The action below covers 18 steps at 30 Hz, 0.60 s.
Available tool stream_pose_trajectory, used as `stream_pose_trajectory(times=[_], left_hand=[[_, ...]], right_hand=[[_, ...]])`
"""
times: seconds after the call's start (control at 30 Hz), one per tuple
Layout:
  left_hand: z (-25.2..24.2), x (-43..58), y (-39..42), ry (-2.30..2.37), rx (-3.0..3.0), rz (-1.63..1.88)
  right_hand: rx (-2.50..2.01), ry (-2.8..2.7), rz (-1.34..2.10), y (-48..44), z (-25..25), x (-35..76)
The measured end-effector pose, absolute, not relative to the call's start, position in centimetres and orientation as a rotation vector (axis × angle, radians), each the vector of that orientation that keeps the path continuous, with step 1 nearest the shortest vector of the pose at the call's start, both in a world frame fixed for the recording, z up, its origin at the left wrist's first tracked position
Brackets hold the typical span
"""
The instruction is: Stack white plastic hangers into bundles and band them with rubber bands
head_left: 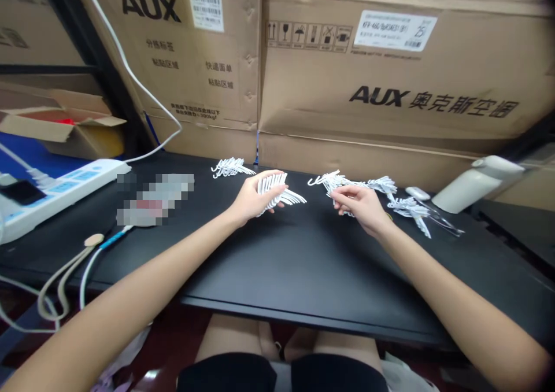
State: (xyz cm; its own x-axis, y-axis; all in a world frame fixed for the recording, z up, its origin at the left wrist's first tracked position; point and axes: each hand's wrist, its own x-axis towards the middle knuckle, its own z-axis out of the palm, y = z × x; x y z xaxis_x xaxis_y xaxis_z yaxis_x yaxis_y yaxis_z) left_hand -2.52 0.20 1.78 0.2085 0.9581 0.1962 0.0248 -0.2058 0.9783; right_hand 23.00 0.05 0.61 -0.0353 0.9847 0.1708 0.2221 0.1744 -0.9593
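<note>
My left hand is wrapped around a bundle of thin white hooks, lined up side by side with their ends fanning out to the right. Over on the right, the fingers of my right hand are pinched together at the near edge of a loose pile of white hooks. A bit of white shows at those fingertips, and the hand hides part of the pile. Another small heap of white hooks lies behind my left hand. More hooks are scattered to the right of my right hand.
Large cardboard boxes stand along the back of the black table. A white bottle lies tilted at the right. On the left are a power strip, a blurred-out phone-like object with a cable, and an open carton.
</note>
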Motion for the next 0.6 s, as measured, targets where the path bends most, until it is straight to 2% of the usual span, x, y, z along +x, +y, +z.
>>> stream_pose_trajectory(times=[0.37,0.6], left_hand=[[1.6,-1.6,-0.9,0.952,1.684,1.02],[1.4,-1.4,-0.9,0.953,1.684,0.992]], right_hand=[[-1.143,-1.66,1.263,-1.6,0.5,21.3],[-1.085,-1.791,1.201,-1.8,0.4,21.3]])
